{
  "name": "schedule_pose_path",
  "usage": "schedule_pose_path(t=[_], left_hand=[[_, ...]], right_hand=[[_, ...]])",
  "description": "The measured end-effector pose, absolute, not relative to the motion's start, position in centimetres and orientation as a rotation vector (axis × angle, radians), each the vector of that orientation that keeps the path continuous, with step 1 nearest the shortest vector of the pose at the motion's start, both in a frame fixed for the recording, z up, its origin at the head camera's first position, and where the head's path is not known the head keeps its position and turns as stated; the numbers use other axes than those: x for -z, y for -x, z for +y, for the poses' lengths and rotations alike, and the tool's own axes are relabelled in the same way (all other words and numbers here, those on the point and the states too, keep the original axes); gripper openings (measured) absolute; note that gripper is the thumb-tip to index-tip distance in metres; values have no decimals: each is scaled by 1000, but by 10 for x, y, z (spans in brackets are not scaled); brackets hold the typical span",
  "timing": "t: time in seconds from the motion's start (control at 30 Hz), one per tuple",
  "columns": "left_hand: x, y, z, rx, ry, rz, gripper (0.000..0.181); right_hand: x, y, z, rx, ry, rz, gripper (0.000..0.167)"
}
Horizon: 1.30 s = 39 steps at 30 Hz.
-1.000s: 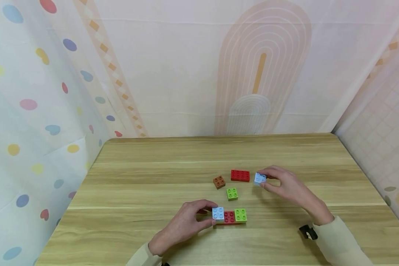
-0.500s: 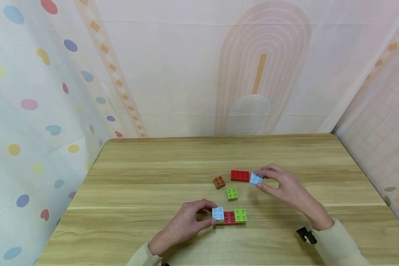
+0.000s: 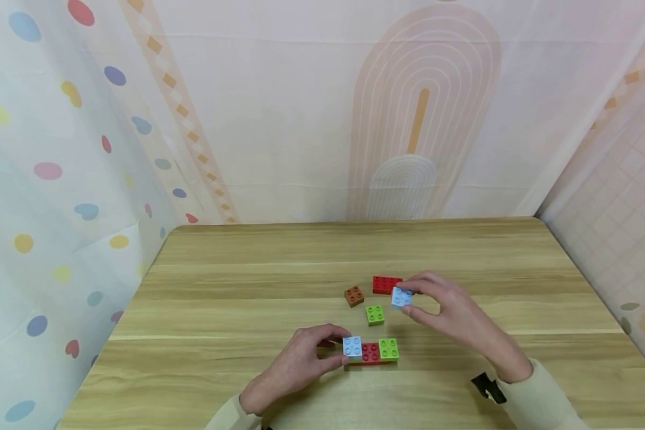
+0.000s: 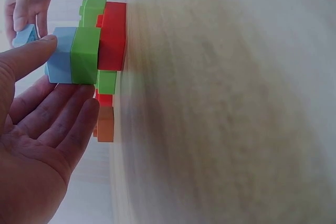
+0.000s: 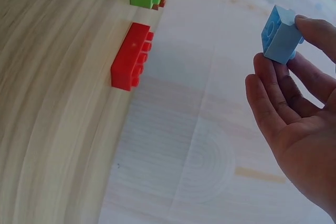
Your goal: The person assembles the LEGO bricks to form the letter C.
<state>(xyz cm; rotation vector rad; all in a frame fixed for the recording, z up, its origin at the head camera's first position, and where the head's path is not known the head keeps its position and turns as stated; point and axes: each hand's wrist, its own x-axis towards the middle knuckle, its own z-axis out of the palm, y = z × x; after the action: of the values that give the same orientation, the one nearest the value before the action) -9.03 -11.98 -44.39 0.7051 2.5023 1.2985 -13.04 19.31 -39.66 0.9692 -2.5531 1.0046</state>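
Note:
Between thumb and fingers, my right hand [image 3: 451,310] pinches a light blue toy brick [image 5: 283,35], lifted off the table. My left hand [image 3: 301,358] holds the left end of a small stack, its thumb on the light blue brick [image 4: 60,56] on top. That brick sits on a green brick [image 4: 85,56], which sits on a long red brick [image 4: 113,35]. At the stack's right end another green brick [image 3: 389,349] is attached, with bare red studs between the two ends.
Beyond the stack lie a loose green brick [image 3: 375,315], an orange-brown brick [image 3: 353,295] and a long red brick [image 5: 130,59]. The wooden table [image 3: 220,286] ends at a patterned cloth [image 3: 279,119] behind and at the sides.
My right hand has carried its light blue brick left and nearer, from beside the loose red brick to just in front of its right end. The left hand stays on the stack.

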Motion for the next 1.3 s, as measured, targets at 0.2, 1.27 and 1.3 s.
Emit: schedule_pose_path(t=[0.2, 1.27, 1.3], left_hand=[[445, 91, -119, -1294, -705, 2512, 29], [446, 92, -119, -1313, -740, 2504, 26], [446, 92, -119, -1315, -742, 2503, 26]], right_hand=[[394, 127, 187, -985, -1000, -2522, 35], [399, 115, 146, -1118, -1289, -2555, 36], [399, 115, 145, -1116, -1297, -2552, 36]])
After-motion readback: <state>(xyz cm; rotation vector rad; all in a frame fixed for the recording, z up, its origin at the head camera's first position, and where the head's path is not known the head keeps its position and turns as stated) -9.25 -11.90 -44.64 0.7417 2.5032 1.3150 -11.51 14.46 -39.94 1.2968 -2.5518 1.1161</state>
